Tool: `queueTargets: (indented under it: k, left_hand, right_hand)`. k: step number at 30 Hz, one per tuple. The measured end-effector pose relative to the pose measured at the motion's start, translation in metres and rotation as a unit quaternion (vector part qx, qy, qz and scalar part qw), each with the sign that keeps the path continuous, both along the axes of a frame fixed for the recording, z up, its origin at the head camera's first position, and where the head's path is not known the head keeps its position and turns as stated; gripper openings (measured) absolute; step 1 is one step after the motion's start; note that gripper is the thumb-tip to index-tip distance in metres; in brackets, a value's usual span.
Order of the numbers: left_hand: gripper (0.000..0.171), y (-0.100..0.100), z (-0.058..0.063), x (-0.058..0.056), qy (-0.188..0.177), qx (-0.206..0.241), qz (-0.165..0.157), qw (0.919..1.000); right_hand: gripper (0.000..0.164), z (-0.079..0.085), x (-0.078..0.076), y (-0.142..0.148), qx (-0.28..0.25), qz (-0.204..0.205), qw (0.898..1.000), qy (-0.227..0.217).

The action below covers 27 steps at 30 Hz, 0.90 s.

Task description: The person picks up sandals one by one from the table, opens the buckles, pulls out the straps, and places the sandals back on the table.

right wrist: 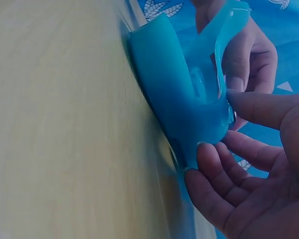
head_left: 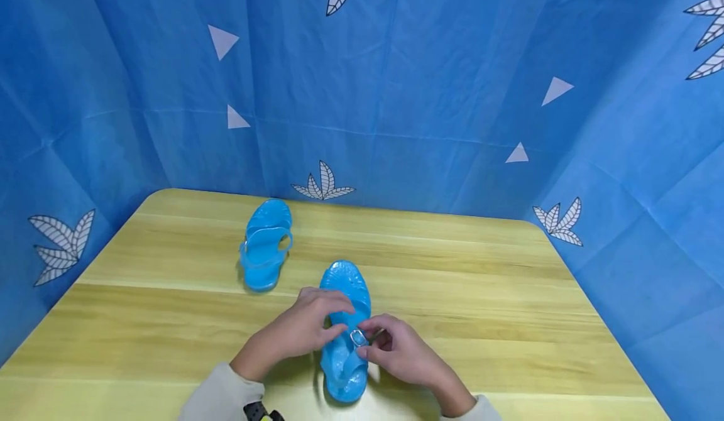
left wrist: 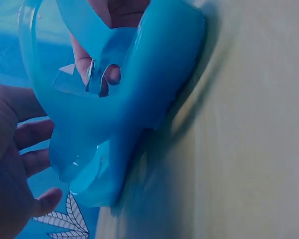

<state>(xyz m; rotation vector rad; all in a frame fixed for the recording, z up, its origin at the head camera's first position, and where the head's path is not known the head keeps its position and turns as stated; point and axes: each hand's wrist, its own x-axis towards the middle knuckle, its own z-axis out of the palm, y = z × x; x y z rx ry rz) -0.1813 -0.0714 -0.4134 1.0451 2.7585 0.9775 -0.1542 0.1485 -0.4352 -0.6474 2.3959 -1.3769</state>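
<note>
A blue jelly sandal lies on the table with its toe away from me, and its metal buckle sits on the right side. My right hand pinches the strap by the buckle between thumb and forefinger; in the right wrist view its other fingers are bent close to the sandal's side. My left hand hovers over the sandal's left side, fingers loosely bent and spread. From the left wrist view, that hand's fingers are beside the strap, gripping nothing visible.
A second blue sandal stands farther back to the left, its ankle strap raised. Both are on a wood-grain table with rounded far corners. A blue patterned cloth hangs behind and along the sides.
</note>
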Motion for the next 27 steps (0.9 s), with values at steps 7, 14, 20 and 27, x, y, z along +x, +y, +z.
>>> queueTargets:
  k: [7, 14, 20, 27]
  left_hand:
    - [0.025, 0.008, 0.009, -0.004, -0.025, -0.085, -0.054, 0.9946]
    - [0.023, 0.013, 0.014, -0.005, -0.053, -0.104, -0.081, 0.9899]
    - [0.02, 0.016, 0.012, -0.006, -0.072, -0.099, -0.095, 0.9879]
    - [0.013, 0.018, 0.005, -0.006, -0.093, -0.096, -0.097, 0.9863]
  right_hand:
    - [0.03, 0.002, 0.003, 0.004, -0.012, -0.012, 1.0, -0.014]
    - [0.021, 0.0, 0.005, 0.004, -0.025, -0.001, 0.999, -0.043]
    - [0.02, -0.001, 0.006, 0.003, -0.029, -0.009, 0.998, -0.051]
    - [0.019, 0.0, 0.008, 0.004, -0.035, -0.011, 0.997, -0.064]
